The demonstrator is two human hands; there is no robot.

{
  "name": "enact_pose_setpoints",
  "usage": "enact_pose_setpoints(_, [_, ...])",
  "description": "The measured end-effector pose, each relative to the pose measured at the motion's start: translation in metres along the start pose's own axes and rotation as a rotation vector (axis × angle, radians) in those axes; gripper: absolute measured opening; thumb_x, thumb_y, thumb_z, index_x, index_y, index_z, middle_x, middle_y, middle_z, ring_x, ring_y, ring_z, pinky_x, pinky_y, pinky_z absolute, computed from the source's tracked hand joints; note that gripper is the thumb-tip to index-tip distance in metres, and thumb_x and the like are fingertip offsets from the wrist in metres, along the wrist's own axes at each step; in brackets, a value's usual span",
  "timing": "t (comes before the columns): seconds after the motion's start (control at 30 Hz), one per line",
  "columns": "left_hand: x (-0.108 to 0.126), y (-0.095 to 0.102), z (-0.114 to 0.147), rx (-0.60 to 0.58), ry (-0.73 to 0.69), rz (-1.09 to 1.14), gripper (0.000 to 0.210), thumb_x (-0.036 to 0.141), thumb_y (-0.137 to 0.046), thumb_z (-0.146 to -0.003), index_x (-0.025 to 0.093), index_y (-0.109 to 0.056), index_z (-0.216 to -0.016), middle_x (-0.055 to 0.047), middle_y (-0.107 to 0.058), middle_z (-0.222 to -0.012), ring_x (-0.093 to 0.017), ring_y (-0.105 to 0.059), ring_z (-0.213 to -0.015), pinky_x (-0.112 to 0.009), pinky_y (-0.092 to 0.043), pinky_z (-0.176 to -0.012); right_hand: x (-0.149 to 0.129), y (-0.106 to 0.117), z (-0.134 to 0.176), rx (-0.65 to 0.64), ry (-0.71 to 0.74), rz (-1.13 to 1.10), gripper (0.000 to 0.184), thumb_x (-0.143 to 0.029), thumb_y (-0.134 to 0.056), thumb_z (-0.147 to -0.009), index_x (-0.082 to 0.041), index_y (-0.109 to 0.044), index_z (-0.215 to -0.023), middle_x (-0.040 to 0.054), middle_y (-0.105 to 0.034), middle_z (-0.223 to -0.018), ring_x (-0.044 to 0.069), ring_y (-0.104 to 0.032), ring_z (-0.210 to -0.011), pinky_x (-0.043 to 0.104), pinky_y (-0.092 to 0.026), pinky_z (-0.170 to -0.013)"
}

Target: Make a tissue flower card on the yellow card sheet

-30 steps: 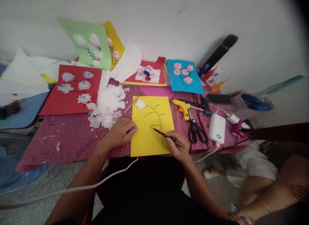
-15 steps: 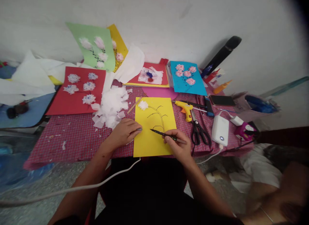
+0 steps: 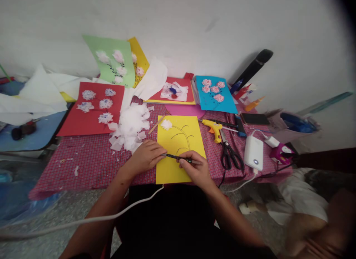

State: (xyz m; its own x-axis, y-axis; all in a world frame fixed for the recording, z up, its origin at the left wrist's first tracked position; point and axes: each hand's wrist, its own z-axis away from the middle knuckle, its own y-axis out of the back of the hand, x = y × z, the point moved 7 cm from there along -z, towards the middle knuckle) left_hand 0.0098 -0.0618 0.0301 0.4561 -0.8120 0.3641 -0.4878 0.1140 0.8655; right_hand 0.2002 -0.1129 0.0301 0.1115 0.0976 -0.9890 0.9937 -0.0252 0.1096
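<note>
My right hand (image 3: 196,169) is closed round a dark marker pen (image 3: 174,156), held level above the yellow sheet (image 3: 172,173). Pinched in the fingers of my left hand (image 3: 148,155) is the small grey pen cap (image 3: 164,154). Pen tip and cap meet; how deep the tip sits inside cannot be made out. Drawn on the sheet is a dark curved stem with short branches (image 3: 182,132). One white tissue flower (image 3: 166,124) sits at its upper left end.
Beside the sheet lie a tissue-paper pile (image 3: 133,121), a wooden stick (image 3: 156,124), a yellow glue gun (image 3: 214,129) and black scissors (image 3: 230,157). A white power bank (image 3: 253,153) stands further right. Flower pictures on red card (image 3: 73,121) and blue card (image 3: 201,99) lie behind. Another person's leg (image 3: 300,199) shows lower right.
My right hand has brought the pen left and down, off the drawing, so its tip now meets the cap in my left hand. The whole view has shifted slightly.
</note>
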Motion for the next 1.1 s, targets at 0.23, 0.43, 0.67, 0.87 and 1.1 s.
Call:
enact_pose_setpoints(0.23, [0.013,0.007,0.002,0.066,-0.092,-0.072,0.018,0.025,-0.050,-0.104,0.019,-0.067,-0.101,-0.008,-0.073,-0.095,-0.024,-0.066,-0.092,-0.042,-0.049,-0.089,0.001,-0.012,0.000,0.019,-0.078,-0.137,0.020,-0.039,-0.076,-0.088,-0.020,-0.070,-0.087,0.0040,-0.075,-0.073,0.016,-0.071,-0.058,0.026,-0.056,-0.055])
enact_pose_setpoints(0.43, [0.017,0.011,0.003,0.150,-0.148,-0.097,0.014,0.022,-0.052,-0.102,0.017,-0.065,-0.101,-0.009,-0.072,-0.092,-0.024,-0.066,-0.090,-0.041,-0.050,-0.085,0.005,-0.017,-0.003,0.006,-0.114,-0.165,0.020,-0.039,-0.076,-0.087,-0.020,-0.070,-0.088,0.0047,-0.077,-0.075,0.016,-0.071,-0.061,0.026,-0.053,-0.054])
enact_pose_setpoints(0.67, [0.011,0.011,0.001,0.188,-0.075,-0.059,0.013,0.022,-0.054,-0.102,0.016,-0.065,-0.106,-0.009,-0.074,-0.097,-0.023,-0.067,-0.092,-0.039,-0.051,-0.085,0.005,-0.011,-0.006,-0.026,-0.174,-0.296,0.021,-0.038,-0.076,-0.086,-0.020,-0.070,-0.094,0.0012,-0.073,-0.070,0.013,-0.065,-0.055,0.023,-0.046,-0.051])
enact_pose_setpoints(0.87, [0.007,0.012,0.005,0.236,-0.045,-0.071,0.013,0.023,-0.057,-0.101,0.017,-0.066,-0.108,-0.009,-0.075,-0.101,-0.023,-0.068,-0.095,-0.040,-0.052,-0.088,0.017,0.021,0.004,0.122,-0.105,-0.357,0.019,-0.035,-0.076,-0.087,-0.021,-0.071,-0.098,-0.0007,-0.070,-0.070,0.011,-0.060,-0.054,0.024,-0.047,-0.053])
enact_pose_setpoints(1.1, [0.005,0.010,0.006,0.243,-0.050,-0.081,0.014,0.023,-0.057,-0.101,0.017,-0.064,-0.112,-0.009,-0.075,-0.102,-0.023,-0.068,-0.094,-0.040,-0.053,-0.088,0.008,0.038,0.008,0.065,-0.005,0.108,0.015,-0.034,-0.068,-0.091,-0.021,-0.073,-0.097,0.0033,-0.075,-0.078,0.016,-0.067,-0.063,0.028,-0.053,-0.059])
